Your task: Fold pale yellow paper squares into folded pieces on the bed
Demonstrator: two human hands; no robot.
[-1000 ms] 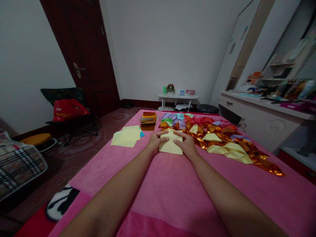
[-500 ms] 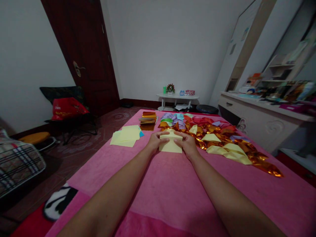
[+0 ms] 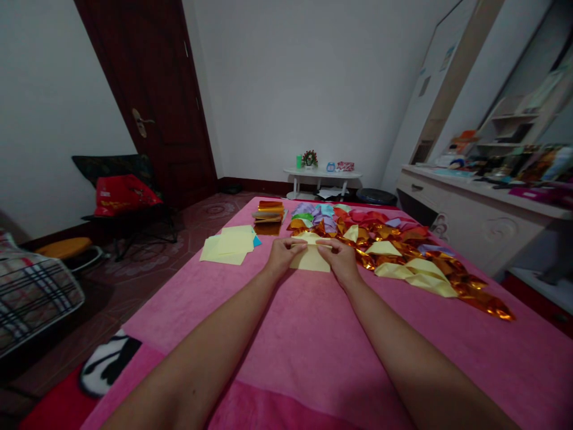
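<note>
A pale yellow sheet of paper (image 3: 311,259) is held between my two hands over the pink cloth. My left hand (image 3: 283,255) pinches its left side, thumb and fingers closed on a fold near the upper part. On the opposite side my right hand (image 3: 339,257) grips the same fold, its thumb towards the middle. The lower part of the sheet hangs flat below the fingers. Left of my hands lie loose yellow sheets (image 3: 228,246) with a blue corner (image 3: 256,240) poking out. Behind them sits a stack of shiny gold paper (image 3: 268,216).
Folded yellow pieces (image 3: 416,276) and crinkled gold foil pieces (image 3: 483,298) spread over the right side of the pink cloth (image 3: 290,346). Purple and red folded papers lie farther back. A white dresser (image 3: 474,209) stands at the right, a chair with a red bag (image 3: 125,196) at the left.
My thumbs have moved up to the sheet's fold, and the fingers pinch closer around it. The sheet's lower edge sits slightly higher than before.
</note>
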